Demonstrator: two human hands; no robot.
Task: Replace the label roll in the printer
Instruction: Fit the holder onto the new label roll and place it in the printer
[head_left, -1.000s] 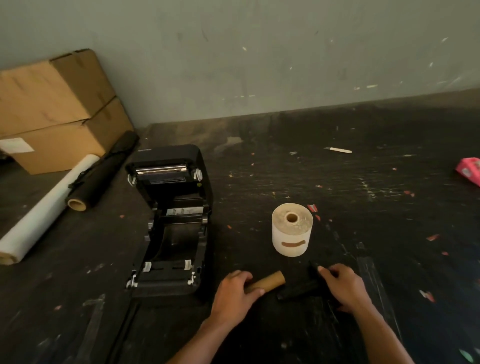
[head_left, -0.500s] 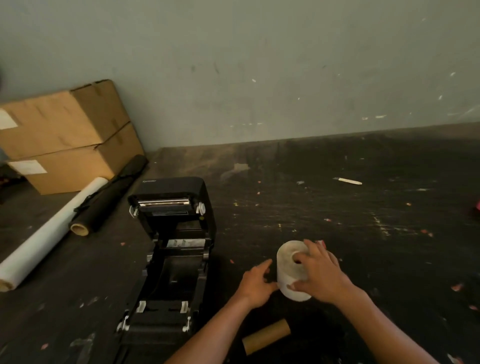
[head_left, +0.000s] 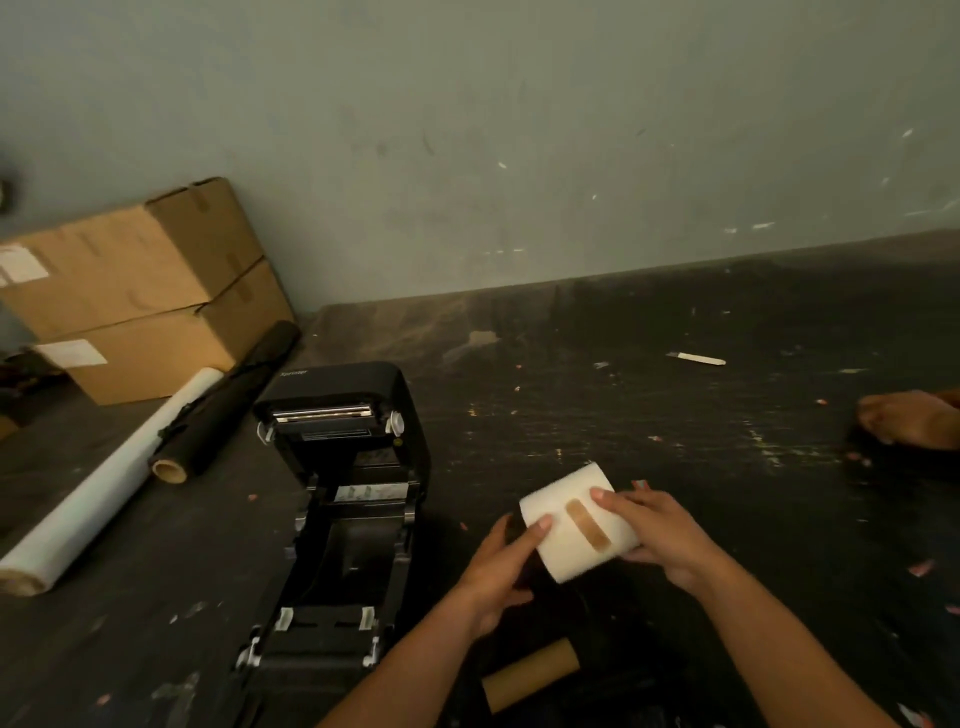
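Lifted off the desk (head_left: 623, 364) since half a second ago, the label roll (head_left: 576, 522) now lies on its side between both hands, its brown tape strip facing up. Left hand (head_left: 501, 566) grips the roll's left end, thumb on top; right hand (head_left: 657, 530) has its fingers (head_left: 608, 496) curled over the right end. Both hold it just right of the printer (head_left: 337, 509), which stands with its lid open and its bay bare. An empty cardboard core (head_left: 530, 680) lies on the desk near the forearms. Far left, two stacked boxes (head_left: 135, 291) sit against the wall, with a white roll (head_left: 104, 483) and a black roll (head_left: 223, 400) beside them. Another person's hand (head_left: 909, 421) rests at the right edge.
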